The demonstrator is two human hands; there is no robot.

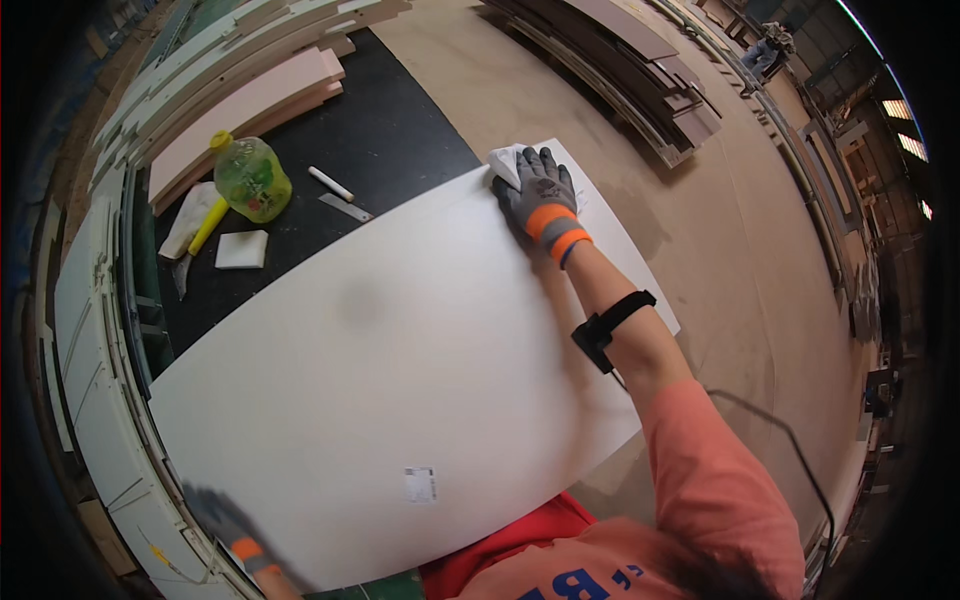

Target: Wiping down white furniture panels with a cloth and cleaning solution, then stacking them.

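Observation:
A large white panel lies in front of me, with a small printed label near its close edge. My right hand, in a grey glove with an orange cuff, presses a bunched white cloth onto the panel's far right corner. The fingers are closed over the cloth, which shows beside them. At the near left edge of the panel rests my left hand, gloved alike and somewhat blurred. Its fingers look stretched out along the edge, with no object seen in them.
On the black tabletop stand a yellow-capped bottle, a yellow-handled tool, a white block, a white stick and a flat blade. Board stacks lie beyond; brown boards are at far right. A person is distant.

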